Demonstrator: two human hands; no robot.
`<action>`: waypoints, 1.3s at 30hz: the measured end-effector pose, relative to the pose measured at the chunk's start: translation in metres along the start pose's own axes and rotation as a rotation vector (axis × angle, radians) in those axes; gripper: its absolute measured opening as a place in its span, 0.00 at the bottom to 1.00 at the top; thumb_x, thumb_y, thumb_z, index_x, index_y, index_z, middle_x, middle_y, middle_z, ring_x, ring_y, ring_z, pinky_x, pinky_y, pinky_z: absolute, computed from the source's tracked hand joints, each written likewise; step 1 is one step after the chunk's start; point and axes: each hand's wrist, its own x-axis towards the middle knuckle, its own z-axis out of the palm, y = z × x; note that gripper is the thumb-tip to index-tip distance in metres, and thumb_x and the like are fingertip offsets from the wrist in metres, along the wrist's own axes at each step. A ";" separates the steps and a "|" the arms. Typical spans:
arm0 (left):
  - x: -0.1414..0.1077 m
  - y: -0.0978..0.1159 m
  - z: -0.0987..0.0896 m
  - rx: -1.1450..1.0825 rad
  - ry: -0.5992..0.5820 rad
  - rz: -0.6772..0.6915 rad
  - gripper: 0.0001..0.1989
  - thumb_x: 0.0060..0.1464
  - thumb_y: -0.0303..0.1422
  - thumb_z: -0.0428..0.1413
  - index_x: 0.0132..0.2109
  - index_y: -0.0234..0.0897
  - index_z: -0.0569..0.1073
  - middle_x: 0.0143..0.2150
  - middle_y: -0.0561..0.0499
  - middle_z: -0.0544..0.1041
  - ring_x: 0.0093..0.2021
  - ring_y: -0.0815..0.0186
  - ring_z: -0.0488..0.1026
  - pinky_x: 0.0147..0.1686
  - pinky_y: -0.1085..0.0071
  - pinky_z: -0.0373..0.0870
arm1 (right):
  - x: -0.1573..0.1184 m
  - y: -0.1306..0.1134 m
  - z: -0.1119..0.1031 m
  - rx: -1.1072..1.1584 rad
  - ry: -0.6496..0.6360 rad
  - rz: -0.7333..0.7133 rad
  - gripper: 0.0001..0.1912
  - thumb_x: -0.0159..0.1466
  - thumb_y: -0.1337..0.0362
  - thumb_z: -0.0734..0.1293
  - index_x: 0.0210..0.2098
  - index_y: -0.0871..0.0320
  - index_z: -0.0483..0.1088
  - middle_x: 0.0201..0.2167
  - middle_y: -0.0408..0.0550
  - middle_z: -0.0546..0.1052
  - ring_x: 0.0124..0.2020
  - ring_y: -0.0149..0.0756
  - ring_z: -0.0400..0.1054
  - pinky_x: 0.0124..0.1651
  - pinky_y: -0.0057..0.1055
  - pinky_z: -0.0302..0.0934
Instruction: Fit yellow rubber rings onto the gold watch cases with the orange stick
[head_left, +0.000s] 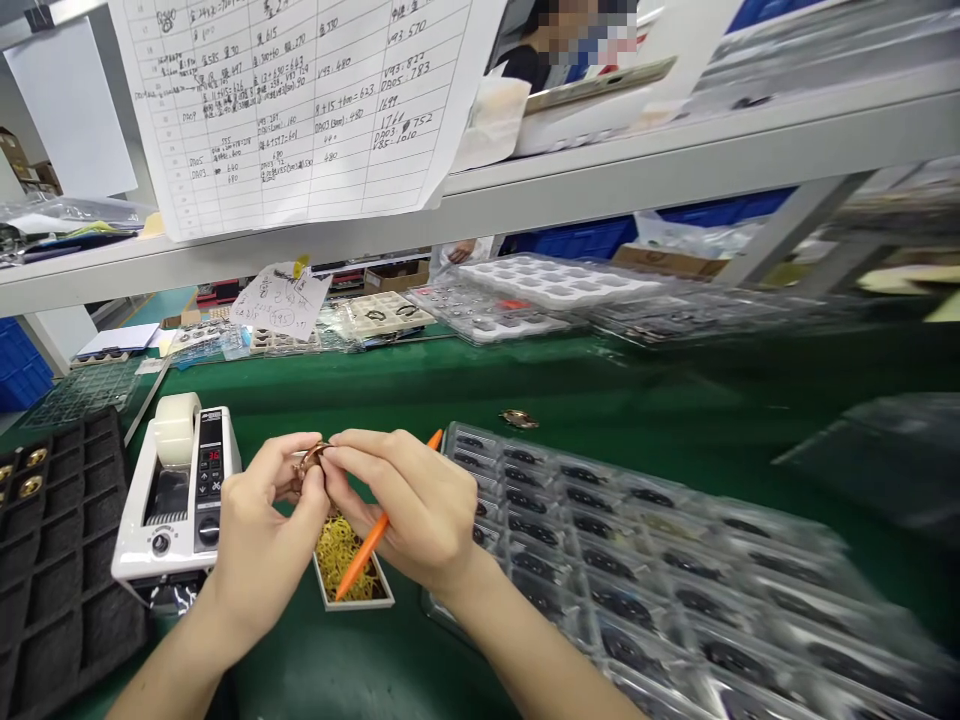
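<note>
We pinch a small bronze ring part (310,460) near the middle of our view, between the closed fingertips of our left hand (262,530) and right hand (405,505). An orange pen (379,525) runs under the right hand, its tip pointing to 7 o'clock over a small box of yellow shreds (352,570). The edge of a clear blister tray (577,540) of dark rings lies just beside the right hand at 3 o'clock. An electronic tape dispenser (180,490) stands close at 9 o'clock. Open green mat (637,400) spreads toward 2 o'clock, around a loose bronze piece (518,420).
</note>
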 end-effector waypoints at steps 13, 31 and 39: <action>0.026 -0.002 -0.015 -0.391 -0.198 -0.243 0.07 0.42 0.29 0.62 0.27 0.34 0.70 0.23 0.56 0.71 0.20 0.72 0.70 0.21 0.77 0.69 | 0.012 0.014 -0.020 0.697 -0.602 0.478 0.08 0.69 0.68 0.57 0.33 0.56 0.64 0.27 0.42 0.70 0.26 0.28 0.63 0.28 0.24 0.59; 0.026 -0.001 -0.024 -0.320 -0.274 -0.245 0.15 0.43 0.39 0.67 0.26 0.33 0.71 0.24 0.55 0.68 0.20 0.75 0.66 0.20 0.78 0.65 | 0.011 0.010 -0.019 0.814 -0.684 0.575 0.14 0.71 0.59 0.53 0.29 0.55 0.56 0.23 0.37 0.59 0.23 0.27 0.51 0.26 0.26 0.50; 0.031 -0.017 -0.013 -0.010 -0.058 0.119 0.08 0.51 0.30 0.60 0.26 0.34 0.74 0.25 0.54 0.68 0.26 0.71 0.67 0.26 0.75 0.66 | 0.007 0.007 -0.003 0.871 -0.565 0.912 0.29 0.65 0.41 0.56 0.18 0.56 0.52 0.16 0.36 0.51 0.19 0.26 0.44 0.22 0.27 0.43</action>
